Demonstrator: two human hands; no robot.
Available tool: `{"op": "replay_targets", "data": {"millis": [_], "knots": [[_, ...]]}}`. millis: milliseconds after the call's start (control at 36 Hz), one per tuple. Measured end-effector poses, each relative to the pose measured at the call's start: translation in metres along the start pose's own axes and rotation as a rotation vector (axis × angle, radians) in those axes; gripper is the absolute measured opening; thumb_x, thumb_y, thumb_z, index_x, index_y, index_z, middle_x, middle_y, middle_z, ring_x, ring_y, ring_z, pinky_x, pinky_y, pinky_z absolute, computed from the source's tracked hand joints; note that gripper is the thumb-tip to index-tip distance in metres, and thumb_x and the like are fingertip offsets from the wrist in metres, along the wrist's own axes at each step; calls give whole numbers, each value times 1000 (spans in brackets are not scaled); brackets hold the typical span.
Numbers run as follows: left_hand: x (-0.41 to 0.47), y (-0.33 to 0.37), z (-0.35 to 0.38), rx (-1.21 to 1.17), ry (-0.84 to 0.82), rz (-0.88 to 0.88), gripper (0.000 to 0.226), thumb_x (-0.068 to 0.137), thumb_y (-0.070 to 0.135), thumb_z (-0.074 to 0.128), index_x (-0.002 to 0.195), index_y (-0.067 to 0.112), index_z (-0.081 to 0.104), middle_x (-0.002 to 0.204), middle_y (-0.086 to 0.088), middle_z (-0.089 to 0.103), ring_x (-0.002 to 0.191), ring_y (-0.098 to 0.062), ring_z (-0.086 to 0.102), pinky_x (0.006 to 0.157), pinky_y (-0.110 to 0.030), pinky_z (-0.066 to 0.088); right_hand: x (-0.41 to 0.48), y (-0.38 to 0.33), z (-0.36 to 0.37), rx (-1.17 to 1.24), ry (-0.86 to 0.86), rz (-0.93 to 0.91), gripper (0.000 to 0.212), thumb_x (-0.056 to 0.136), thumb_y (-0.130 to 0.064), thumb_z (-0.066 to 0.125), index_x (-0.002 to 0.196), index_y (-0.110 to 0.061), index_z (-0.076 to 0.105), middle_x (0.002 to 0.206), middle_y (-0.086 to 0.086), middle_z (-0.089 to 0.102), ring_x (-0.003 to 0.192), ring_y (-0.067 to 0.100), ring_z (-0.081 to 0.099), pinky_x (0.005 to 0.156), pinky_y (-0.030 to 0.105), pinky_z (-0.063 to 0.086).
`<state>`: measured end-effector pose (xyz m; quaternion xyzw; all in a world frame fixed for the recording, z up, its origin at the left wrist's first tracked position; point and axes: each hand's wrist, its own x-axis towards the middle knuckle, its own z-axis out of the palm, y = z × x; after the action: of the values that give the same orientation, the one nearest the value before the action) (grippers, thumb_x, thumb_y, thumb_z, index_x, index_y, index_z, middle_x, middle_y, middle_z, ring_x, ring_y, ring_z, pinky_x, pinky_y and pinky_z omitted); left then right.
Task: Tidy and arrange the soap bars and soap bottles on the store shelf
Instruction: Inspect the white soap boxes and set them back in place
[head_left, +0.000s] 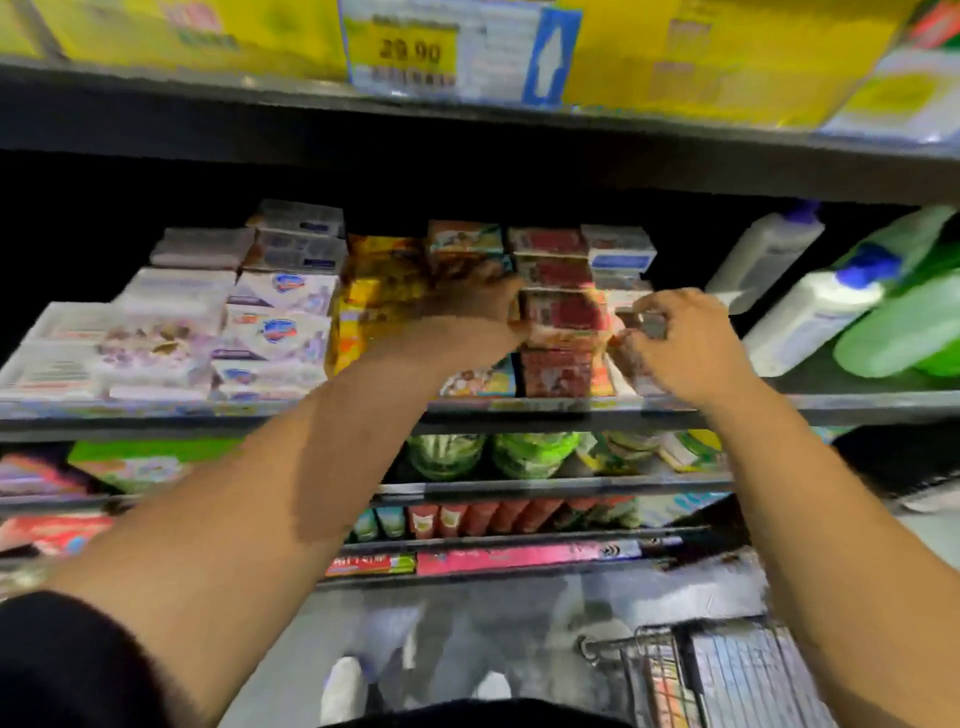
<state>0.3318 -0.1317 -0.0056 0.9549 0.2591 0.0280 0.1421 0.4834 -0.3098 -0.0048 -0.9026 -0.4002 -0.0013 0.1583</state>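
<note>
— Where are the red cardboard soap boxes (563, 312)?
— Stacked flat on the dark metal shelf (831, 402), long sides running left-right. The left hand (483, 312) touches their side, its grip too blurred to tell; the right hand (680, 348) pinches a small pale soap box (641, 322).

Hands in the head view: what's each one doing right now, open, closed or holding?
Left hand: against the red soap boxes; grip too blurred to tell.
Right hand: pinches a small soap box.
</note>
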Motion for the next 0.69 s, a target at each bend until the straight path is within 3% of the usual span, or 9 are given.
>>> {"op": "replay_targets", "data": {"millis": [83, 194, 306, 361, 417, 472, 528, 583, 694], "knots": [[22, 26, 8, 29, -40, -8, 63, 102, 52, 40, 157, 28, 21, 167, 2, 5, 153, -21, 6, 121, -34, 10, 7, 30, 0, 18, -12, -19, 39, 88, -26, 72, 122, -6, 67, 121, 23, 62, 117, 39, 54, 99, 38, 39], [52, 28, 32, 1, -21, -62, 59, 102, 59, 28, 156, 43, 13, 168, 4, -1, 153, -31, -4, 122, -45, 5, 18, 59, 6, 10, -77, -77, 53, 87, -32, 74, 132, -9, 59, 125, 20, 58, 120, 38, 51, 94, 36, 37], [64, 20, 47, 51, -5, -94, 59, 99, 67, 20, 153, 52, 2, 167, 5, -9, 153, -31, -10, 122, -49, 2, 33, 75, 12, 22, -85, -141, 51, 78, -51, 71, 115, -18, 60, 96, 7, 59, 96, 37, 57, 72, 30, 32], [65, 19, 48, 74, 6, -74, 59, 99, 66, 18, 153, 52, 0, 166, 6, -12, 152, -29, -14, 122, -49, 0, 43, 80, 15, 73, -94, -155, 49, 76, -59, 66, 112, -25, 61, 91, -1, 58, 90, 28, 61, 68, 29, 39], [67, 16, 49, 79, 1, -67, 61, 98, 67, 13, 155, 49, 1, 166, 5, -11, 152, -28, -14, 122, -46, -1, 50, 76, 14, 133, -68, -147, 45, 79, -57, 71, 116, -33, 63, 101, -3, 68, 95, 17, 65, 73, 24, 50], [69, 17, 49, 128, -12, -11, 81, 81, 72, -9, 156, 44, 6, 167, 4, -8, 152, -26, -15, 123, -47, -3, 60, 74, 17, 108, -66, -142, 62, 82, -50, 74, 135, -23, 57, 125, 6, 63, 115, 25, 59, 90, 20, 43], [70, 21, 50, 210, -47, 56, 105, 63, 63, -23, 158, 36, 10, 167, 4, -6, 152, -24, -16, 122, -47, -4, 69, 70, 16, 23, -89, -161, 79, 84, -60, 64, 146, -14, 45, 139, 16, 51, 128, 35, 47, 103, 34, 37], [69, 24, 51, 167, -13, 43, 102, 66, 64, -18, 158, 33, 12, 167, 6, 0, 153, -19, -12, 122, -41, -6, 80, 66, 16, 17, -100, -200, 93, 78, -73, 47, 148, -12, 42, 143, 18, 47, 132, 39, 41, 107, 43, 34], [69, 25, 57, -14, 81, -90, 64, 96, 64, 26, 155, 40, 18, 167, 2, 4, 153, -16, -6, 122, -32, 2, 110, 67, 24, 23, -110, -223, 117, 59, -84, 28, 152, -15, 34, 149, 14, 41, 137, 36, 33, 111, 43, 27]]}}
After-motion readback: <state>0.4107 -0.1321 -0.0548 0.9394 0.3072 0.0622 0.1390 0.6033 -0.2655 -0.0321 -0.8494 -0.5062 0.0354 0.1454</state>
